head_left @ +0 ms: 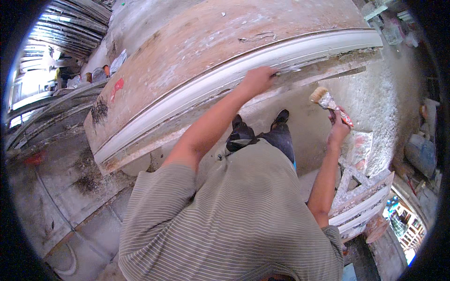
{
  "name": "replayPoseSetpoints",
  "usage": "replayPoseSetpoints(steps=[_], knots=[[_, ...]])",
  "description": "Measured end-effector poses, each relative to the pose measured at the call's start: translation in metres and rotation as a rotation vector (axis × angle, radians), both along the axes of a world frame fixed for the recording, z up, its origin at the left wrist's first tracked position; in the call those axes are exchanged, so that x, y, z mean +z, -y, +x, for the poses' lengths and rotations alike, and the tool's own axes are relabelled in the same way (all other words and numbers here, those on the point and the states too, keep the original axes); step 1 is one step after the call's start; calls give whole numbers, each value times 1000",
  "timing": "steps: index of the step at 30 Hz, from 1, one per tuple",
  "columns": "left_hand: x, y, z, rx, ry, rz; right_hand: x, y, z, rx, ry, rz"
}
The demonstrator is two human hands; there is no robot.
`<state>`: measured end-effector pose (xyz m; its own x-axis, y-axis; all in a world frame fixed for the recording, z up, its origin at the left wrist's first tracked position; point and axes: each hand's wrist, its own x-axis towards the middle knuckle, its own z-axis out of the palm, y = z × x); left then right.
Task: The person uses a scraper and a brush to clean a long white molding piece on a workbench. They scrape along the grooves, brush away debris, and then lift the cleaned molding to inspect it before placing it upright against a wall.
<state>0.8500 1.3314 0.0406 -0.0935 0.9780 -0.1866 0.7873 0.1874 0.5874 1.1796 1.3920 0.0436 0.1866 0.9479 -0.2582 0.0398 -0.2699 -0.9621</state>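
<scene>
Brush [329, 102] slants in right hand [337, 129], bristles [318, 94] pointing forward-left.

- The left hand [259, 80] grips a small tool [275, 74] over the near edge of the worktop [201, 42]; from here I can't make out its tip.
- Beneath that runs a long white moulding [225, 70].
- The right hand [338, 129] has a wide brush [324, 97] by its handle, bristles up, apart from the moulding.
- A red patch [117, 87] marks the worktop's left end, near a black smudge [99, 112].
- Dark shoes [281, 117] show below.
- Over right sits a bucket [418, 152].
</scene>
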Motion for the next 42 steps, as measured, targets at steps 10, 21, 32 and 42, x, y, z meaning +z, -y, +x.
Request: replayPoseSetpoints(steps=[10, 21, 32, 42], knots=[[15, 419, -205, 790, 362, -520, -47, 127, -107, 169, -83, -190], [-29, 178, -69, 364, 340, -73, 4, 144, -198, 399, 33, -38], [-7, 319, -154, 333, 123, -72, 24, 133, -220, 703, 302, 653], [-28, 153, -63, 261, 103, -29, -6, -64, -139, 315, 608, 551]])
